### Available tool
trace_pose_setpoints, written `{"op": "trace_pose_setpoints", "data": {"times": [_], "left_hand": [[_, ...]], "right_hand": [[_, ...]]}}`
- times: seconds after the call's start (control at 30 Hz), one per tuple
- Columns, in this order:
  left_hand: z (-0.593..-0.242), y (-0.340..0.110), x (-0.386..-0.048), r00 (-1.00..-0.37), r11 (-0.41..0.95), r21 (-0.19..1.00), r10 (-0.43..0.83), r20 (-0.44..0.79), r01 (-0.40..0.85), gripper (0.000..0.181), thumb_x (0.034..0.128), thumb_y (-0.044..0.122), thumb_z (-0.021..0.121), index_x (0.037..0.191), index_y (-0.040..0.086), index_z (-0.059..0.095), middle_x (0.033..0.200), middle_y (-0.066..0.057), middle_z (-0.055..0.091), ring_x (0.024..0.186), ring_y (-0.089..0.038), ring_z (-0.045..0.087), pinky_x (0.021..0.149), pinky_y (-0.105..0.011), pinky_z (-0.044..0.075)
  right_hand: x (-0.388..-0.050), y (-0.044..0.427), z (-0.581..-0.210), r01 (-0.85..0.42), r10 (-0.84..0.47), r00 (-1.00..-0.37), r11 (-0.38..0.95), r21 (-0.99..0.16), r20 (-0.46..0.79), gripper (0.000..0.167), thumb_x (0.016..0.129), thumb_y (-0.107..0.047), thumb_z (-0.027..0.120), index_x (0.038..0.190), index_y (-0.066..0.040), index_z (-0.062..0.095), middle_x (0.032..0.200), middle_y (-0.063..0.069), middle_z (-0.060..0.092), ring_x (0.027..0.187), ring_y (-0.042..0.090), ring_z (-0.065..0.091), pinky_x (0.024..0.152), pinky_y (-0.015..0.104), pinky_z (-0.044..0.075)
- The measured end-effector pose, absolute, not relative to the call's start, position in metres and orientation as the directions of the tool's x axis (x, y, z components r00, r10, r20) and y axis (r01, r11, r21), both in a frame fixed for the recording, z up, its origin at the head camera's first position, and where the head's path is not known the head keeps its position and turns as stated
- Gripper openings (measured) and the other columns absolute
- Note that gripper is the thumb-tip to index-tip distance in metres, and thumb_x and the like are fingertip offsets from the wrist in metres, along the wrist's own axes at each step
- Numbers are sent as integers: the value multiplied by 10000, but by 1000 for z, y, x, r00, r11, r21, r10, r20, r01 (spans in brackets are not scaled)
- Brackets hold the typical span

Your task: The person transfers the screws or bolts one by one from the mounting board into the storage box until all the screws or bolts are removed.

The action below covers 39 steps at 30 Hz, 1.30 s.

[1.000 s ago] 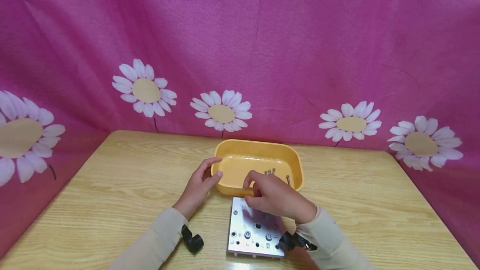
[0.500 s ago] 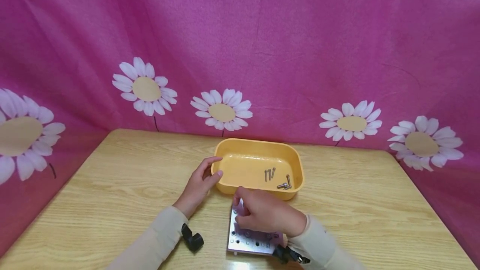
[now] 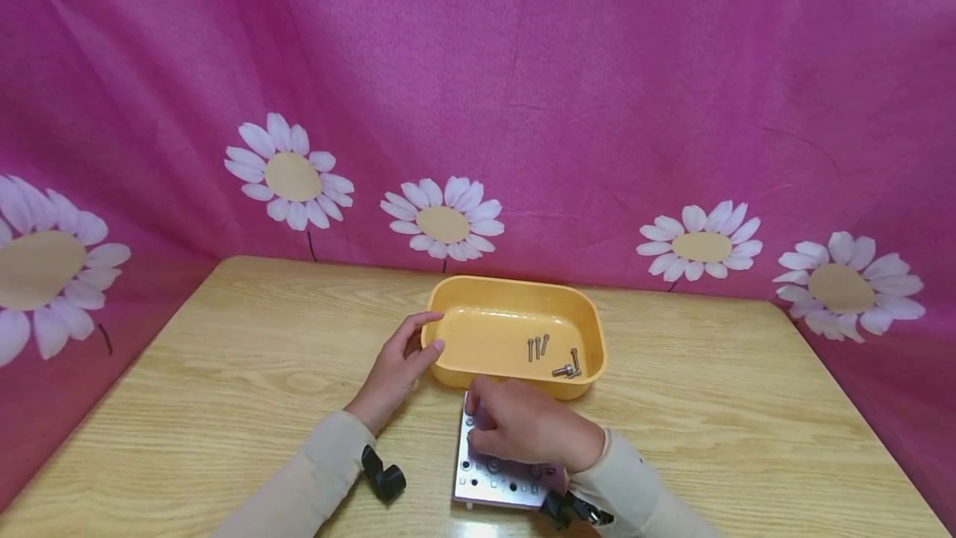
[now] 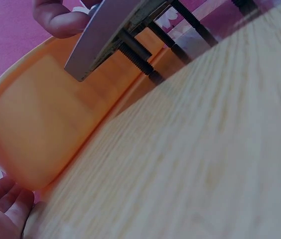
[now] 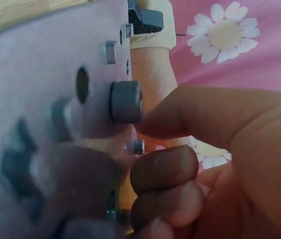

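Note:
A silver metal plate point(image 3: 481, 491) with holes and bolt heads stands near the table's front, raised on dark threaded bolts point(image 4: 139, 59). My right hand point(image 3: 530, 426) is over it, thumb and curled fingers set around a small bolt point(image 3: 470, 422) at its far left corner. That small bolt head point(image 5: 139, 146) shows between thumb and fingers in the right wrist view, beyond a thicker bolt head point(image 5: 126, 102). Fingertip contact is partly hidden. My left hand point(image 3: 396, 368) holds the left end of a yellow plastic tray point(image 3: 515, 282), thumb and index finger at the rim.
Several loose silver bolts point(image 3: 537, 348) lie in the tray's right half. The tray stands directly behind the plate on a wooden table point(image 3: 717, 405). A pink curtain point(image 3: 568, 106) with white daisies hangs around the table's back and sides.
My right hand has moved from the tray's front edge down and left onto the plate's far left corner, uncovering the bolts in the tray. My left hand stays on the tray.

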<state>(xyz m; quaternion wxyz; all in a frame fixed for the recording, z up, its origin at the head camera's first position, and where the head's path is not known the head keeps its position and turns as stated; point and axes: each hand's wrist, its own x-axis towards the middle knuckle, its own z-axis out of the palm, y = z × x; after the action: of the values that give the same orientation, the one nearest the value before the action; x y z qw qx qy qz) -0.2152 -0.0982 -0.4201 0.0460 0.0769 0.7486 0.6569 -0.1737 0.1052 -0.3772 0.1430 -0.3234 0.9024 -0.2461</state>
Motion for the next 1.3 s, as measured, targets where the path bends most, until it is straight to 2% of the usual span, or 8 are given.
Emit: {"op": "trace_pose_setpoints", "data": {"times": [0.33,0.57,0.73,0.97,1.3], "left_hand": [[-420,-99,-215,-985,127,990,167,36,58,434,963,256,600,1370,166,477,1491,-40,371,1412,-218,301,1149,-350,266],[-447,-101,-232,-984,100,989,151,91,107,377,956,242,611,1321,249,515,1449,15,410,1381,-175,346,1140,-338,285],[-453,-100,-234,-985,95,989,142,95,110,369,953,233,616,1309,258,523,1441,29,417,1383,-160,338,1143,-337,277],[-453,-99,-234,-986,104,989,136,91,106,376,948,233,621,1312,252,528,1445,18,421,1388,-177,338,1144,-352,277],[-453,-99,-235,-988,117,989,137,75,92,390,946,269,624,1321,272,516,1461,29,403,1399,-178,319,1144,-360,279]], "right_hand": [[-174,103,-375,-530,-657,-747,679,-508,-99,174,837,-168,695,942,-153,557,660,-102,505,573,28,457,510,195,389],[-174,98,-373,-562,-643,-764,702,-437,-50,71,831,-143,674,861,-149,610,648,-125,522,561,21,471,512,193,412],[-174,95,-374,-576,-633,-774,725,-377,-35,53,835,-152,669,813,-157,621,648,-134,529,563,23,484,526,199,419],[-173,94,-374,-577,-620,-784,728,-372,3,64,814,-147,671,768,-169,633,620,-145,527,544,19,482,505,202,410],[-174,95,-374,-587,-618,-785,723,-366,38,41,800,-173,672,805,-133,665,628,-153,534,559,6,483,505,190,405]]}}
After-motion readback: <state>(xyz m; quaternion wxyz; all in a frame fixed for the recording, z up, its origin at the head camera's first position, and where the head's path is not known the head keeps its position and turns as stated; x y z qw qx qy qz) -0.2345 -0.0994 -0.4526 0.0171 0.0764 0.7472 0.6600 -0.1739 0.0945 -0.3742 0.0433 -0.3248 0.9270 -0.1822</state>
